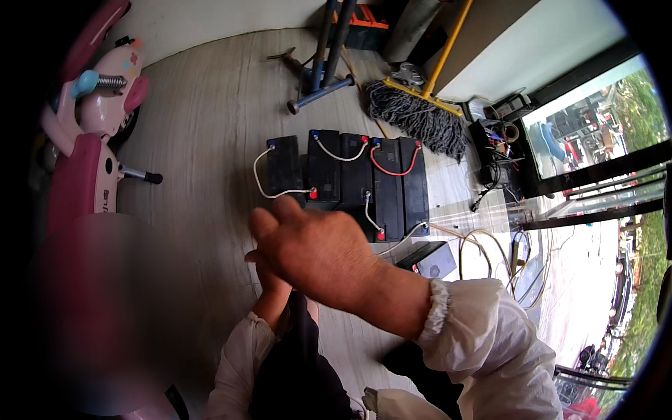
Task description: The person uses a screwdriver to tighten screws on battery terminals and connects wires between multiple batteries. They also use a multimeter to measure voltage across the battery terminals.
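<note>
My right hand (318,248) is closed in a fist, held in front of a row of batteries. My left hand (271,281) is just below and behind it, mostly covered by it, so its fingers do not show clearly. Whatever lies between the hands is hidden. Beyond them, several black batteries (323,164) stand side by side on the floor, with red and blue terminals. White wires (260,175) and one red wire (395,172) link the terminals. The leftmost battery (285,161) stands slightly apart from the others.
Right of the row lies another black battery (430,260), near a coiled cable (483,245). A mop (420,115) with a yellow handle and a blue metal stand (322,91) are behind. A pink scooter (87,175) occupies the left; a glass door (581,133) is on the right.
</note>
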`<state>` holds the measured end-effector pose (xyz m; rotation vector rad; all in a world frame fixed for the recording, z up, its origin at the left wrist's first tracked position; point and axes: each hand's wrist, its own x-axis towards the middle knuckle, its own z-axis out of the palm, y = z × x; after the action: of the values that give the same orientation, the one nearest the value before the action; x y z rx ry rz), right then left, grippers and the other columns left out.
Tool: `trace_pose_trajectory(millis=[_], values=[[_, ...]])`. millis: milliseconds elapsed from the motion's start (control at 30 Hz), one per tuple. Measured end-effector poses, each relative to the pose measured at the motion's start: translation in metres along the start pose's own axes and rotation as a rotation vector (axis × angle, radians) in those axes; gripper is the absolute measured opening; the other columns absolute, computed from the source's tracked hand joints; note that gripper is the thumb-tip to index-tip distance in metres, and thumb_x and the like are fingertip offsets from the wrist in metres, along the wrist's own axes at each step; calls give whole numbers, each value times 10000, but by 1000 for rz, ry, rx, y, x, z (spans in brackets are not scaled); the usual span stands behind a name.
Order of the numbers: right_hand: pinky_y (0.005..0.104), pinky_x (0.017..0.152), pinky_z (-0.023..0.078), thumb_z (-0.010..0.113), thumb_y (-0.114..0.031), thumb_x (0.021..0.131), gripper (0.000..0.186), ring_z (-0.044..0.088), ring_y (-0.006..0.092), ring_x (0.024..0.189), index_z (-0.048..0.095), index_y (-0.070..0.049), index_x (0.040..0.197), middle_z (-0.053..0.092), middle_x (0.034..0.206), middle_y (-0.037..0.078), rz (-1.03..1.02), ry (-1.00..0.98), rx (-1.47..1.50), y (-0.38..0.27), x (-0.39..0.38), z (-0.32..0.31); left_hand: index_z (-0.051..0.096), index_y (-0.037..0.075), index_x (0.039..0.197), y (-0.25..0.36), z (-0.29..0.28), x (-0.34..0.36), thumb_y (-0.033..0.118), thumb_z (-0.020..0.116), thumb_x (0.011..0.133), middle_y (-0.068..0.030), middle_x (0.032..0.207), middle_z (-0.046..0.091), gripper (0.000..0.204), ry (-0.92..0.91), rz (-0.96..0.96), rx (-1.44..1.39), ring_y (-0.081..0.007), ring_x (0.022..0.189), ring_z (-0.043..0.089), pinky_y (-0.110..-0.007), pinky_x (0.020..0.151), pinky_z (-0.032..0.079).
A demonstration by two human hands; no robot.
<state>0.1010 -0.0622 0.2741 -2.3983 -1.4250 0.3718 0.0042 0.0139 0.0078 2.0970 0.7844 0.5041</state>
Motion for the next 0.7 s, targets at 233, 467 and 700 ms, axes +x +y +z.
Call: trace_pose_trajectory(millis=[233,467,700], values=[[435,737,537,642,-90,840,389,644,386,879,468,-37,1184,572,1078,174,63,-69,173,27,-3,-15,573,55,984,1,-3,-4,104,715,794,-95,885,584,242,-10,33,-21,-262,787,592,-386,700,506],[396,616,540,662,-174,874,264,667,327,754,542,-57,1079,607,944,111,26,50,64,9,-2,-14,582,56,988,0,-2,-3,96,701,802,-93,878,587,224,-67,-80,-54,-264,783,596,-386,706,507],[412,599,530,658,-153,862,257,662,330,731,534,-62,1067,593,931,103,22,-108,-59,7,7,-13,585,60,990,-10,1,-2,81,702,796,-88,891,594,228,-84,-36,-76,-258,782,599,-381,711,509]])
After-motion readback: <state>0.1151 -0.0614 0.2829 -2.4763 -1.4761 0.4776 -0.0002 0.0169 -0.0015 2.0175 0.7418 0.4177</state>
